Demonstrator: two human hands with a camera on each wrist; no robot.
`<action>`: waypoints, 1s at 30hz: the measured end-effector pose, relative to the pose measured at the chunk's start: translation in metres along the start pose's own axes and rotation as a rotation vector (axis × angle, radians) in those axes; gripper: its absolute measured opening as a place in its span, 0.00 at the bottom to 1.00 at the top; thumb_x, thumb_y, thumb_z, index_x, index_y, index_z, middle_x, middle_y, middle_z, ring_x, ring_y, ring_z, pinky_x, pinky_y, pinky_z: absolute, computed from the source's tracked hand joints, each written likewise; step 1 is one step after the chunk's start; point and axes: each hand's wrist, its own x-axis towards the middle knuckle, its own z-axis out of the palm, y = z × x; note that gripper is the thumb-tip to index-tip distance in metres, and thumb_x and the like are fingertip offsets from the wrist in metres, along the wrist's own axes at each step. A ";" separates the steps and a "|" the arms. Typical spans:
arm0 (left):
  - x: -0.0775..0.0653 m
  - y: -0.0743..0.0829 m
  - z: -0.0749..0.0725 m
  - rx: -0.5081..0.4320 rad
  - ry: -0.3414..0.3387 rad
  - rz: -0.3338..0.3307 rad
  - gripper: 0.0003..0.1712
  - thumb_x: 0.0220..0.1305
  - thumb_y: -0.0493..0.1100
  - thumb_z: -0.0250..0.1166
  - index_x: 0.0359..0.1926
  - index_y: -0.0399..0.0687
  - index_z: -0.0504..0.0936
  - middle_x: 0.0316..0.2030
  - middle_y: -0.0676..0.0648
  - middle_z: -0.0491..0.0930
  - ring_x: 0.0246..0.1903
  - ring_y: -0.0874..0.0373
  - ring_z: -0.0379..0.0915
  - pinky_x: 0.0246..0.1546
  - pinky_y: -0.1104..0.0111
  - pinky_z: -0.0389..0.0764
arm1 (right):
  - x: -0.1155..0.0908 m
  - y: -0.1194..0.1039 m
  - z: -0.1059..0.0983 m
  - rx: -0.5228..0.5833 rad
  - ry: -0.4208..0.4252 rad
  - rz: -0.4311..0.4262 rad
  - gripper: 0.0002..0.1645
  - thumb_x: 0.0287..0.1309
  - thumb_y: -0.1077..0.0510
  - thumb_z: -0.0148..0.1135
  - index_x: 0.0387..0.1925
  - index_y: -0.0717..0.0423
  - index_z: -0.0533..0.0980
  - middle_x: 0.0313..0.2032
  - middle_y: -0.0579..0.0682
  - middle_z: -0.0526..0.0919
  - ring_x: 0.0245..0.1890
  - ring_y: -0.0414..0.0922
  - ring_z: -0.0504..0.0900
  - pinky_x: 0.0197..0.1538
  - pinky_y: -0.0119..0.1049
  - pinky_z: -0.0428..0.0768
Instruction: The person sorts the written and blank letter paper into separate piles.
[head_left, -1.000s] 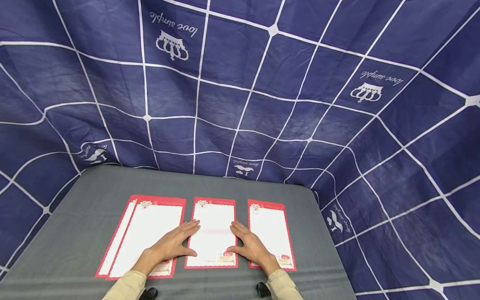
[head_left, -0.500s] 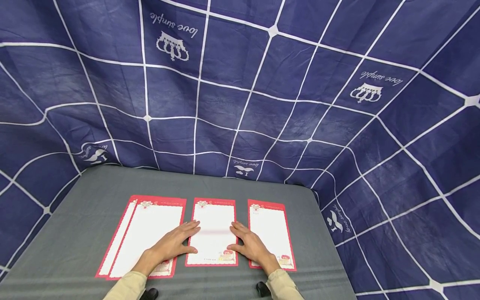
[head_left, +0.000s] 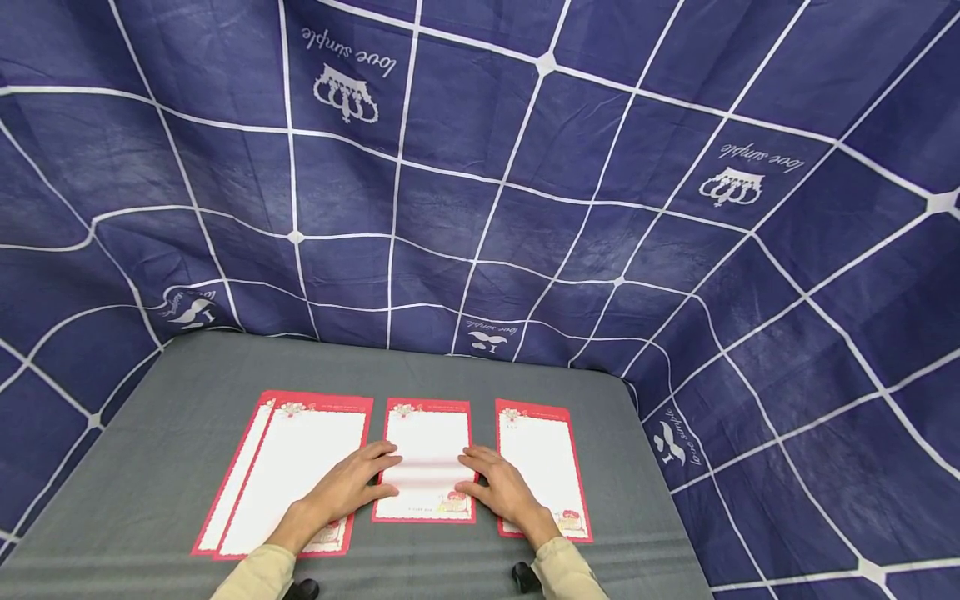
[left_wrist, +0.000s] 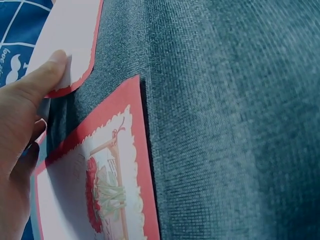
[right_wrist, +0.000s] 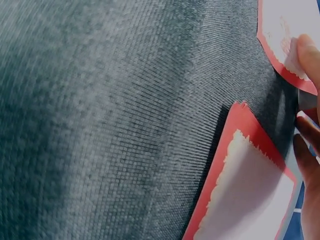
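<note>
A white sheet of paper (head_left: 427, 433) with a red border lies in the middle of the table, between my hands in the head view. My left hand (head_left: 345, 487) pinches its left edge, and my right hand (head_left: 506, 492) pinches the right edge. In the wrist views each thumb lies on top of the paper, with fingers below it. The paper bows across its middle, and its near edge curves up off the cloth. Under my left forearm are two overlapping sheets of matching stationery (head_left: 300, 442); another sheet (head_left: 534, 458) lies partly beneath my right hand.
Grey cloth (head_left: 420, 571) covers the table. A blue curtain (head_left: 450, 208) with white grid lines rises behind it and along both sides. Black wrist devices (head_left: 525, 577) show near the sleeves.
The middle sheet's near edge has moved away from me and its far edge slightly toward me, so the bow across it has deepened. My thumbs have drawn a little toward my fingers.
</note>
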 end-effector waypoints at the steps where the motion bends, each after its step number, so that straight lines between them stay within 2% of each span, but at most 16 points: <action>1: 0.000 0.000 0.001 0.005 0.019 0.008 0.31 0.61 0.55 0.70 0.58 0.41 0.81 0.59 0.40 0.75 0.59 0.44 0.71 0.56 0.46 0.72 | 0.000 0.000 0.000 -0.004 0.019 -0.006 0.31 0.62 0.41 0.65 0.60 0.55 0.78 0.60 0.51 0.78 0.62 0.47 0.74 0.61 0.46 0.73; 6: 0.001 0.001 0.002 0.035 0.123 0.023 0.28 0.57 0.54 0.73 0.55 0.45 0.84 0.51 0.46 0.75 0.49 0.52 0.72 0.49 0.50 0.74 | 0.000 -0.002 -0.001 0.048 0.077 0.005 0.28 0.61 0.44 0.67 0.57 0.56 0.80 0.56 0.51 0.81 0.56 0.47 0.77 0.58 0.46 0.75; 10: 0.002 0.005 0.001 0.039 0.192 -0.018 0.26 0.55 0.55 0.75 0.52 0.48 0.86 0.41 0.55 0.70 0.38 0.63 0.65 0.39 0.63 0.72 | 0.001 -0.004 -0.002 0.117 0.080 0.060 0.27 0.62 0.45 0.67 0.57 0.56 0.79 0.54 0.50 0.81 0.56 0.47 0.78 0.58 0.47 0.75; 15: 0.003 0.010 -0.002 0.021 0.261 -0.076 0.25 0.53 0.54 0.76 0.49 0.48 0.87 0.33 0.60 0.66 0.30 0.67 0.59 0.30 0.72 0.67 | 0.002 -0.004 -0.002 0.148 0.123 0.067 0.26 0.61 0.44 0.68 0.55 0.55 0.81 0.50 0.48 0.80 0.51 0.43 0.79 0.53 0.41 0.78; 18: 0.003 0.014 -0.003 -0.025 0.248 -0.140 0.26 0.54 0.55 0.76 0.50 0.48 0.87 0.32 0.61 0.67 0.30 0.67 0.60 0.29 0.72 0.67 | 0.002 -0.004 -0.002 0.199 0.147 0.063 0.26 0.59 0.46 0.70 0.54 0.56 0.81 0.48 0.47 0.78 0.44 0.39 0.77 0.45 0.34 0.79; 21: 0.001 0.018 -0.004 -0.109 0.200 -0.226 0.28 0.55 0.55 0.75 0.53 0.47 0.85 0.34 0.61 0.69 0.31 0.67 0.62 0.31 0.71 0.69 | 0.003 -0.004 -0.001 0.272 0.154 0.076 0.27 0.58 0.49 0.72 0.54 0.59 0.81 0.48 0.50 0.78 0.39 0.40 0.77 0.39 0.29 0.79; 25: 0.002 0.021 -0.003 -0.227 0.145 -0.313 0.31 0.54 0.53 0.76 0.57 0.45 0.82 0.38 0.57 0.71 0.34 0.64 0.64 0.35 0.68 0.71 | 0.003 -0.004 0.001 0.384 0.142 0.123 0.30 0.55 0.53 0.74 0.56 0.64 0.79 0.51 0.54 0.79 0.42 0.48 0.81 0.42 0.31 0.81; 30: 0.004 0.020 -0.002 -0.365 0.121 -0.368 0.37 0.52 0.50 0.78 0.60 0.40 0.79 0.44 0.49 0.73 0.40 0.60 0.68 0.40 0.67 0.76 | 0.002 -0.008 0.001 0.521 0.118 0.227 0.34 0.53 0.55 0.76 0.60 0.63 0.76 0.55 0.55 0.76 0.51 0.54 0.79 0.50 0.35 0.81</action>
